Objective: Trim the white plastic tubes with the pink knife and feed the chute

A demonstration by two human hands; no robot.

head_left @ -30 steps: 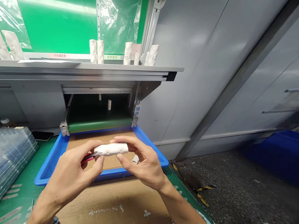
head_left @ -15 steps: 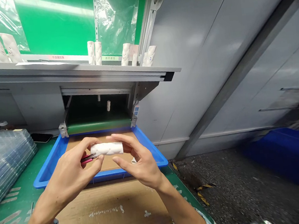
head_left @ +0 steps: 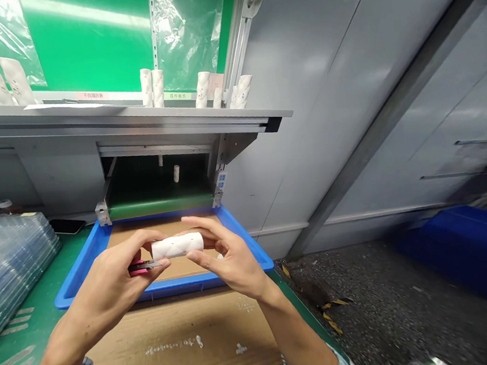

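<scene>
A short white tube (head_left: 177, 246) with a dimpled surface lies level between my two hands, above the blue tray. My left hand (head_left: 120, 271) holds its left end between thumb and fingers. Tucked in that same hand is a small pink-handled tool (head_left: 141, 267) with a grey metal tip; its exact kind I cannot make out. At the tube's right end, my right hand (head_left: 229, 259) grips with the thumb below and the fingers behind. Part of another white piece (head_left: 220, 256) shows beside the right fingers, mostly hidden.
A cardboard-lined blue tray (head_left: 262, 259) sits below a green conveyor belt (head_left: 161, 206) carrying small white tubes (head_left: 176, 174). Several white tubes stand on the shelf (head_left: 132, 120) above. Stacked clear plastic trays (head_left: 12, 265) are at left, near a phone (head_left: 67, 226). Cardboard (head_left: 178, 352) covers the bench front.
The white tube has turned about its length and shifted slightly right. My right thumb now touches its underside, and the right hand has closed on its end. The pink-handled tool has tipped lower.
</scene>
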